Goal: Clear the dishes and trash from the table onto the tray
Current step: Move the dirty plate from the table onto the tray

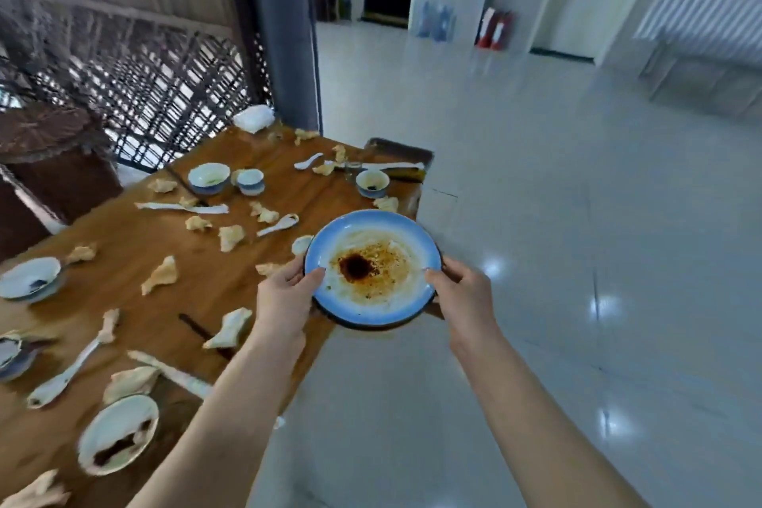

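Observation:
I hold a blue-rimmed plate (pixel 373 235) smeared with brown sauce over the right edge of the wooden table (pixel 136 243). My left hand (pixel 284 301) grips its left rim with the thumb on top. My right hand (pixel 466 297) grips the right rim the same way. A dark tray (pixel 398 146) lies at the table's far right corner, with long white wrappers across it. Small bowls (pixel 209 177) (pixel 372 182), white spoons (pixel 278 224) and crumpled napkins (pixel 160 274) are scattered over the table.
More dirty plates (pixel 117 431) (pixel 29 276) sit near the table's left and front. Dark chopsticks (pixel 202 332) lie by my left forearm. A grey pillar (pixel 284 25) and lattice screen stand behind the table. Glossy tiled floor (pixel 556 219) spreads to the right.

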Available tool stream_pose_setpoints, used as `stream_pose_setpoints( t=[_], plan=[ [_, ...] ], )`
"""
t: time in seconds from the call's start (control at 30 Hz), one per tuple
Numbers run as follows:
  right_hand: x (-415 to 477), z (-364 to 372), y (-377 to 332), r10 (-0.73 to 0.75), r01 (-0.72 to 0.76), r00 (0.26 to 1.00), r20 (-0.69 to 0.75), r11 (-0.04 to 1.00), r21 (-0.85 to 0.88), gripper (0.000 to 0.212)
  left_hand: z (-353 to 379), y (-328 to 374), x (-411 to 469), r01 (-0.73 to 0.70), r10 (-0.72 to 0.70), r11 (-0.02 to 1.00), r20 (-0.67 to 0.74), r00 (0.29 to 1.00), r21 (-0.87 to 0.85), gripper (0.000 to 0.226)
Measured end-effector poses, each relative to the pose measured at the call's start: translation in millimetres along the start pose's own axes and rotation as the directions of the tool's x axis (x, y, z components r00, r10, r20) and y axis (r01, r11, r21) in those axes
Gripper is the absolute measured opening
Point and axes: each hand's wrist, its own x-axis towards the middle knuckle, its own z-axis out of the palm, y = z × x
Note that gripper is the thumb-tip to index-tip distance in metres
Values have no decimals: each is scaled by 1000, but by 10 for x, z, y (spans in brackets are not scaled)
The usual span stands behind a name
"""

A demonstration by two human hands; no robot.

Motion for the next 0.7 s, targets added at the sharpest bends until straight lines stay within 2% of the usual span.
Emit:
stream_pose_setpoints(
  t=[0.1, 0.2, 0.33, 0.53, 0.7],
  plan=[
    [89, -539, -24, 11, -5, 997, -78, 997, 78, 19, 548, -29, -101, 6, -12, 999, 116, 993, 54, 45],
    [217, -933, -34, 14, 6, 990, -138, 989, 148, 31, 1041, -16, -125, -4, -15, 995, 202, 979, 96, 40],
    [503, -1316, -77, 40, 11, 975, -220, 974, 225, 35, 1680, 22, -34, -9, -26, 991, 259, 966, 133, 38],
    [1225, -1660, -198, 93, -1, 952, -291, 954, 301, 32, 2552, 131, 423, -22, -39, 985, 353, 935, 169, 41],
    [2014, -1792, -390, 127, 8, 927, -353, 935, 356, 30, 3230, 393, 929, -137, 9, 956, 443, 896, 258, 41]
  ],
)
